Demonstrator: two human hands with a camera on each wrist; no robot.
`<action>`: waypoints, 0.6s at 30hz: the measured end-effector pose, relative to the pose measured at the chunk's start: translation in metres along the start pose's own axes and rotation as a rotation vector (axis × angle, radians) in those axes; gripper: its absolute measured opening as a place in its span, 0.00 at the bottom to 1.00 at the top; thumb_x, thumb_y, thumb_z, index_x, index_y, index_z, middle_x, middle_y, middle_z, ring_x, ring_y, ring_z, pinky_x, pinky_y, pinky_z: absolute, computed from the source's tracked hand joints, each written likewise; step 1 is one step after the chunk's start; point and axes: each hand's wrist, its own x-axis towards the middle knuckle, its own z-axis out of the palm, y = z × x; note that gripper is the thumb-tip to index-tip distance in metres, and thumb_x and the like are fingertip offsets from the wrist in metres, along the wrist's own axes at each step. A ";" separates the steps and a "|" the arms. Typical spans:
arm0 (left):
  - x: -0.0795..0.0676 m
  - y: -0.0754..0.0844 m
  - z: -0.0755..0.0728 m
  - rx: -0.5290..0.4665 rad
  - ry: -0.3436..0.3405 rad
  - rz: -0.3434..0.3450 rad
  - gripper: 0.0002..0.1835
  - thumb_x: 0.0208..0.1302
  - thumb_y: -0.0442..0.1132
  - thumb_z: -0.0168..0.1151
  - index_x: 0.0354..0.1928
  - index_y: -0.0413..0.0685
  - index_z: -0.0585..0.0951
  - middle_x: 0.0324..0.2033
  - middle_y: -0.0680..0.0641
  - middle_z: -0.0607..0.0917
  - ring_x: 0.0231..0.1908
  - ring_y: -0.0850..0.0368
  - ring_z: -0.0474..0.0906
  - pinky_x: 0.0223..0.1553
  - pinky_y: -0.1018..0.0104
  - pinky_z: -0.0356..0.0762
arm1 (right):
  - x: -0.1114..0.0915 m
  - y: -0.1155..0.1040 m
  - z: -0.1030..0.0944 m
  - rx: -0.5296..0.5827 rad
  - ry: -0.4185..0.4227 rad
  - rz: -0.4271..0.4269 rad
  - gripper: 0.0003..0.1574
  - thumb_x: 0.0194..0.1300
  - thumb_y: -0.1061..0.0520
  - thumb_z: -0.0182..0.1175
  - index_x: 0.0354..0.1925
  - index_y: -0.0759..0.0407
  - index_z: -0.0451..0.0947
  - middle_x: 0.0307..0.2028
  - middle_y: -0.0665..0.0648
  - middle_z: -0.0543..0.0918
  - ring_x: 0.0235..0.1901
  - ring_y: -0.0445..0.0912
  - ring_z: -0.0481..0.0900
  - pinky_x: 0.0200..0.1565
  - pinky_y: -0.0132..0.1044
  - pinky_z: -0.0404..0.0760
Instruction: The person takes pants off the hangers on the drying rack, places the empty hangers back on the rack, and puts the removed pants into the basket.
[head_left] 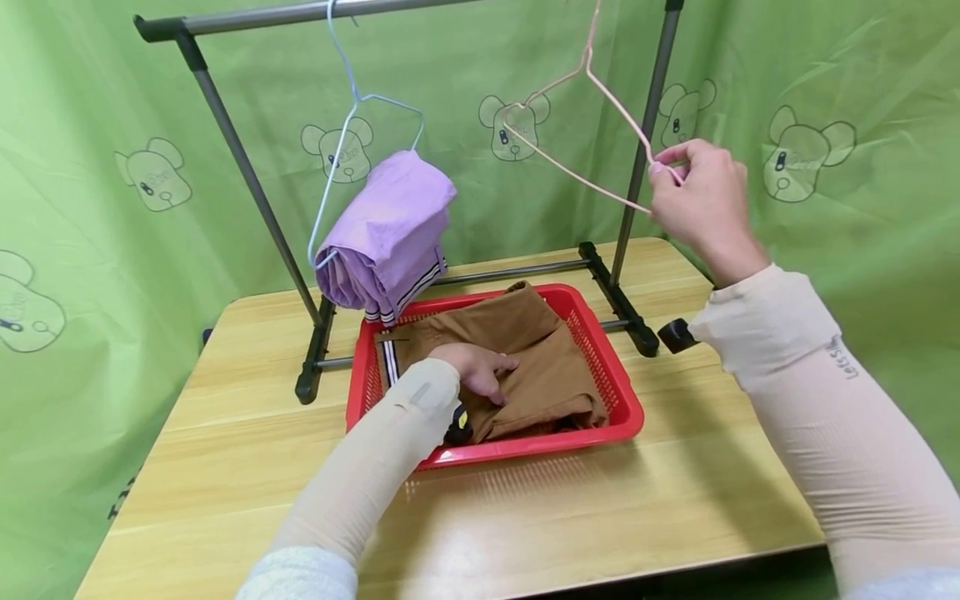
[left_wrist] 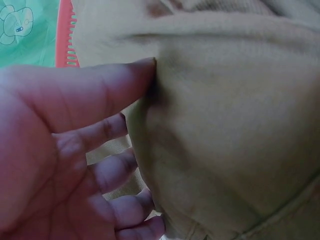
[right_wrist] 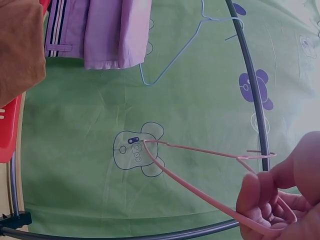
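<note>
Folded brown trousers (head_left: 547,367) with a striped band lie in a red basket (head_left: 633,421). My left hand (head_left: 476,371) is on them; the left wrist view shows the thumb over a fold and the fingers (left_wrist: 112,172) partly hidden under its edge, gripping the cloth. My right hand (head_left: 705,196) holds the right corner of a pink hanger (head_left: 577,175), curled fingers round the wire. In the right wrist view, the hanger's hook reaches the rail (right_wrist: 250,75). Purple trousers (head_left: 393,221) hang folded over a blue hanger (head_left: 337,158) on the left.
A grey rack (head_left: 243,167) stands on the wooden table (head_left: 247,467), its feet (head_left: 307,383) either side of the basket. A green curtain (head_left: 255,92) with bear faces closes off the back and sides. The purple trousers hang close above the basket's rear left corner.
</note>
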 end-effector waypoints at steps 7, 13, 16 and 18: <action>0.000 -0.001 0.000 0.006 0.013 0.009 0.40 0.54 0.57 0.60 0.68 0.71 0.54 0.68 0.55 0.53 0.66 0.62 0.47 0.63 0.62 0.48 | -0.005 0.003 0.000 -0.027 0.037 -0.028 0.25 0.68 0.51 0.45 0.60 0.57 0.65 0.44 0.55 0.75 0.38 0.45 0.72 0.36 0.34 0.75; -0.002 -0.003 0.002 -0.013 0.034 0.037 0.40 0.54 0.56 0.61 0.68 0.69 0.54 0.68 0.55 0.55 0.66 0.60 0.48 0.63 0.62 0.47 | -0.013 0.005 -0.002 -0.026 0.060 -0.049 0.26 0.67 0.50 0.47 0.62 0.56 0.64 0.48 0.57 0.74 0.43 0.47 0.71 0.43 0.36 0.72; -0.003 -0.004 0.003 -0.071 0.037 0.061 0.40 0.54 0.55 0.62 0.68 0.66 0.55 0.67 0.55 0.56 0.65 0.60 0.48 0.63 0.63 0.48 | -0.018 0.007 -0.004 -0.003 0.083 -0.050 0.26 0.67 0.50 0.48 0.61 0.56 0.64 0.48 0.57 0.74 0.43 0.47 0.71 0.44 0.36 0.71; -0.004 -0.005 0.004 -0.116 0.036 0.076 0.40 0.54 0.54 0.62 0.68 0.65 0.56 0.67 0.55 0.57 0.65 0.59 0.49 0.63 0.62 0.48 | -0.022 0.009 -0.004 0.014 0.103 -0.052 0.26 0.67 0.50 0.49 0.60 0.56 0.66 0.47 0.56 0.75 0.43 0.46 0.71 0.44 0.36 0.71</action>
